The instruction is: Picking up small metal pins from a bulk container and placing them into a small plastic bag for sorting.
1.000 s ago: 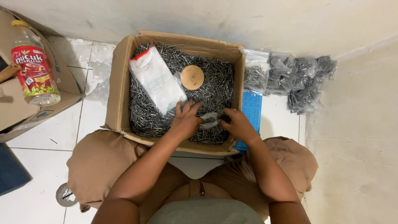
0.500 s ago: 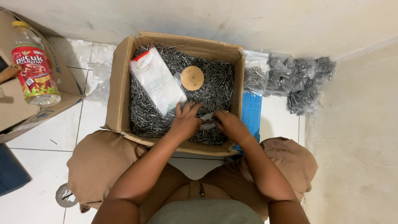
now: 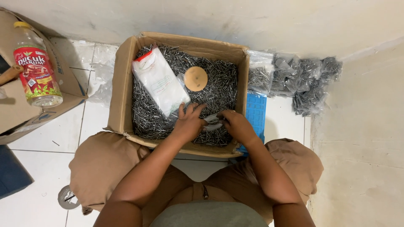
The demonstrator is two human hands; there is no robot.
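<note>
I see a white tiled floor meeting a pale wall, with a cardboard box full of loose nails between the person's knees, a white packet and a round wooden lid lying on the nails, and filled clear bags of nails heaped beside a blue tray to the right. At the box's near edge my left hand and right hand meet on a small clear bag, fingers curled around it from both sides. Compared with a second ago, the hands sit in almost the same spot, the right one drawn slightly closer to the left, and everything else lies unchanged.
</note>
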